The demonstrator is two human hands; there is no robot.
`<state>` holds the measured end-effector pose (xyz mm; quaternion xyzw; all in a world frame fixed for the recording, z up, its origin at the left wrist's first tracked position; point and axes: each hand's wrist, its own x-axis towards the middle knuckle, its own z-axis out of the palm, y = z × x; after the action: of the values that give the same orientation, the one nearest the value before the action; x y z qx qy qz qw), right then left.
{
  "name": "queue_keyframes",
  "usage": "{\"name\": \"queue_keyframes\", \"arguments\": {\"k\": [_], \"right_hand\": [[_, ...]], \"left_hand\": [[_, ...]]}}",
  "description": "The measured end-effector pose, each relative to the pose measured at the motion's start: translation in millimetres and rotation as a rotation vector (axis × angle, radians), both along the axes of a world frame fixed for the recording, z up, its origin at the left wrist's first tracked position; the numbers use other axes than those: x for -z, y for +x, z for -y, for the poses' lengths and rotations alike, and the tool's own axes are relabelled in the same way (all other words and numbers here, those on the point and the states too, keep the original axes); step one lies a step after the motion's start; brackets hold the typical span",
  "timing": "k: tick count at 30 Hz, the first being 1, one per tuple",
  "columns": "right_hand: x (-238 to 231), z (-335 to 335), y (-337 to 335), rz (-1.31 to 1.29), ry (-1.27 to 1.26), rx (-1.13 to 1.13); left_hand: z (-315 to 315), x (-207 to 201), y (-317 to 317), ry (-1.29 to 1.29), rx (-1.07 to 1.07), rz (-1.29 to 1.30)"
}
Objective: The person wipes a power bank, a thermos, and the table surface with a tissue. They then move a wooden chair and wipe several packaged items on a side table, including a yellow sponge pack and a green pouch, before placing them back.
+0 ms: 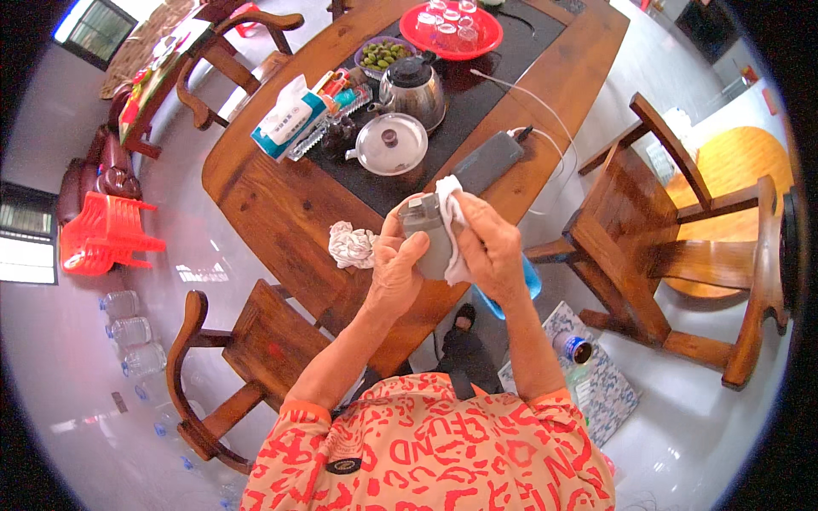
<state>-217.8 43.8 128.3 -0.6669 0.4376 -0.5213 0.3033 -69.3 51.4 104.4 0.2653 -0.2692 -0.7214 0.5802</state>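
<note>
My left hand (399, 264) grips a grey, box-like object (434, 237) with a clear, squarish part at its upper end; its exact kind cannot be made out. Held in my right hand (492, 247) is a white cloth (454, 255), pressed against the right side of that object. Both hands are raised over the near end of the wooden table (273, 243). Just left of my left hand, a crumpled white cloth (351, 245) lies on the tabletop. Beyond my hands sits a long dark grey device (487, 163) with a white cable.
A lidded pot (390, 146), a steel kettle (415, 98), a tissue pack (290, 119), a bowl of green fruit (383, 56) and a red tray of glasses (486, 49) stand farther back. Wooden chairs (268, 341) flank the table. A patterned box (609, 400) lies at lower right.
</note>
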Motion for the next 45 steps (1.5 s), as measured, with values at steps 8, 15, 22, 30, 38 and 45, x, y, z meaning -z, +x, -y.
{"name": "queue_keyframes", "arguments": {"k": [8, 15, 22, 30, 38, 45], "right_hand": [[-11.0, -26.8, -9.3, -0.184, -0.410, 0.061], [-35.7, -22.5, -9.3, 0.129, 0.004, 0.030], [-70.3, -37.8, -6.9, 0.099, 0.033, -0.097], [-64.9, -43.3, 6.6, -0.065, -0.042, 0.029], [-79.0, -27.5, -14.8, -0.176, -0.142, -0.278], [-77.6, -9.3, -39.5, -0.192, -0.138, -0.439]], "left_hand": [[-9.8, -31.9, -24.7, -0.091, -0.106, 0.073], [-15.9, -48.1, -10.6, -0.196, -0.011, 0.259], [-10.1, -52.6, 26.9, -0.434, 0.068, 0.503], [-8.2, -55.8, 42.4, -0.656, 0.164, 0.427], [-8.0, -55.8, 32.0, -0.550, 0.211, 0.513], [-13.7, -62.2, 12.8, -0.483, 0.166, 0.661]]}}
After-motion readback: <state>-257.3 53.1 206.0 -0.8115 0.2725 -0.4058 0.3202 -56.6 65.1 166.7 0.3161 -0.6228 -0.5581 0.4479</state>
